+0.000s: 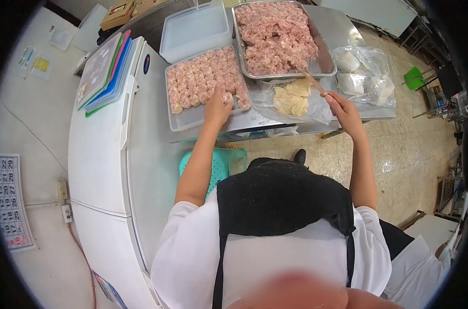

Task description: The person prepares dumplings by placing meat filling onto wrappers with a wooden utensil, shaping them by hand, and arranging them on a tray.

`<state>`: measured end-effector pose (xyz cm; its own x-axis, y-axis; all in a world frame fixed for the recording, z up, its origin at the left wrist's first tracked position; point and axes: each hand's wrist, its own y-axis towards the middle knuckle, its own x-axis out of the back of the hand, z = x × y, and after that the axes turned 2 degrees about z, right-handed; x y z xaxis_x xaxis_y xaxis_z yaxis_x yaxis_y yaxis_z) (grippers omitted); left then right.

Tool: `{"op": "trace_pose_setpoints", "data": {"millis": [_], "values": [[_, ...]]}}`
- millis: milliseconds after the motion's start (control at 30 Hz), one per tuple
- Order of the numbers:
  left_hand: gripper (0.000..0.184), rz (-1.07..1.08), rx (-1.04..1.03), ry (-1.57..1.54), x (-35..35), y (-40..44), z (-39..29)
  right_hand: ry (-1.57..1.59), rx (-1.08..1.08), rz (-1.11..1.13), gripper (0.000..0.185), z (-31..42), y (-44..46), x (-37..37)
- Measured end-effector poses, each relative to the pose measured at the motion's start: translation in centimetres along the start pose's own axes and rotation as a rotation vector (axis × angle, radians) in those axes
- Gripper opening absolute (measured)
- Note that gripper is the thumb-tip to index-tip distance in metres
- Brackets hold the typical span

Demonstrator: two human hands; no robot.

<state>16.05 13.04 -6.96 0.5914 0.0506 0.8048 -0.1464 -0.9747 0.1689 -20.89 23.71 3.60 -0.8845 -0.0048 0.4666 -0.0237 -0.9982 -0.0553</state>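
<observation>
My left hand (218,107) is over the front of a clear plastic tray (184,121), its fingers closed on a small meat dumpling (227,98). Rows of similar dumplings (195,77) fill most of that tray. Between the thumb and fingers of my right hand (345,114) is the handle of a wooden spatula (313,81), its far end at the near edge of the ground meat. The ground meat (275,38) is heaped in a large metal pan (325,51). A stack of yellowish dough wrappers (291,98) lies on plastic just below the pan.
Plastic bags with white contents (365,77) lie at the table's right end. A lidded plastic container (195,31) stands behind the dumpling tray. A white refrigerator (102,139), with coloured lids (108,72) on it, stands at left. A teal stool (221,162) is under the table's edge.
</observation>
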Motion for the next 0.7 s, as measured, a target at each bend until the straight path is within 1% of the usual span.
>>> {"op": "trace_pose_setpoints", "data": {"millis": [133, 233, 267, 333, 433, 467, 567, 600, 633, 667, 700], "values": [[0.087, -0.006, 0.052, 0.11, -2.4, 1.7, -0.5, 0.02, 0.029, 0.013, 0.038, -0.7, 1.0, 1.6], [0.087, 0.032, 0.108, 0.087, -2.7, 2.6, -1.5, 0.028, 0.028, 0.042, 0.037, -1.8, 2.8, 2.6], [0.086, 0.041, 0.099, -0.008, -2.8, 2.7, -1.5, 0.028, 0.024, 0.055, 0.036, -2.3, 3.6, 2.9], [0.084, 0.057, 0.087, -0.194, -2.4, 2.3, -0.9, 0.028, 0.08, 0.08, 0.034, -2.6, 5.4, 3.3], [0.081, 0.083, 0.169, -0.235, -1.6, 1.3, -0.7, -0.029, 0.148, 0.132, 0.031, -4.1, 8.5, 4.4], [0.079, 0.056, 0.161, -0.184, -1.9, 1.2, -1.2, -0.056, 0.165, 0.15, 0.03, -4.8, 9.6, 4.9], [0.077, -0.016, 0.129, -0.035, -2.7, 1.5, -2.7, -0.143, 0.376, 0.195, 0.028, -5.6, 13.4, 7.1], [0.076, -0.035, 0.124, 0.013, -2.9, 1.3, -2.3, -0.323, 0.404, 0.233, 0.028, -5.6, 15.0, 8.3], [0.075, -0.054, 0.119, 0.059, -2.7, 1.2, -3.4, -0.504, 0.428, 0.271, 0.028, -5.4, 16.7, 9.7], [0.073, -0.023, 0.207, 0.051, -2.5, 0.9, -4.5, -0.688, 0.453, 0.311, 0.028, -4.9, 18.1, 11.2], [0.071, 0.006, 0.297, 0.042, -0.8, 0.9, -7.7, -0.86, 0.374, 0.363, 0.027, -3.1, 19.0, 12.4]]}}
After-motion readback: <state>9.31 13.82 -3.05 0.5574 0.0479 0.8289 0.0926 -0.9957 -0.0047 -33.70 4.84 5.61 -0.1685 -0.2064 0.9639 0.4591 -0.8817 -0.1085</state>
